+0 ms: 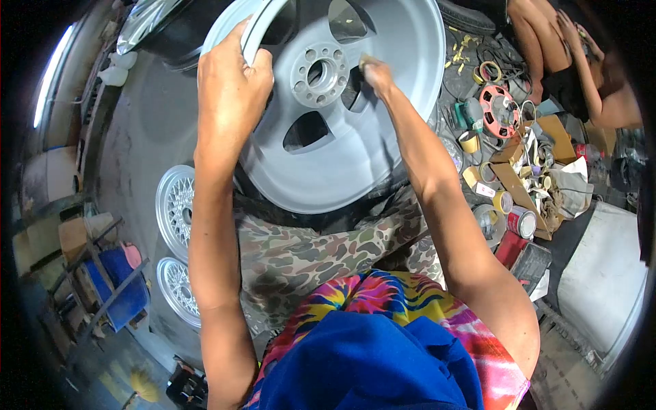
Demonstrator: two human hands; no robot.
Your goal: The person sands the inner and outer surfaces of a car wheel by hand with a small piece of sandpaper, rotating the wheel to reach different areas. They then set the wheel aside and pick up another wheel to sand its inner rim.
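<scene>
A large grey wheel rim (pixel 273 157) with a round hub and several oval openings lies tilted in front of me, over my camouflage-clad legs. My left hand (pixel 232 85) grips the rim's edge at the upper left, fingers wrapped over the lip and thumb on the near side. Near the hub, at the edge of an opening, my right hand (pixel 374 74) has its fingers pressed together against the rim's face. A small light-coloured piece seems to be at its fingertips, too blurred to name.
Two silver mesh rims (pixel 164 212) lie at the left. On the right are a red reel (pixel 499 111), tape rolls, a can (pixel 521 223) and a cardboard box (pixel 560 140) of supplies. Another person (pixel 540 34) sits at the upper right. A blue chair (pixel 123 294) stands lower left.
</scene>
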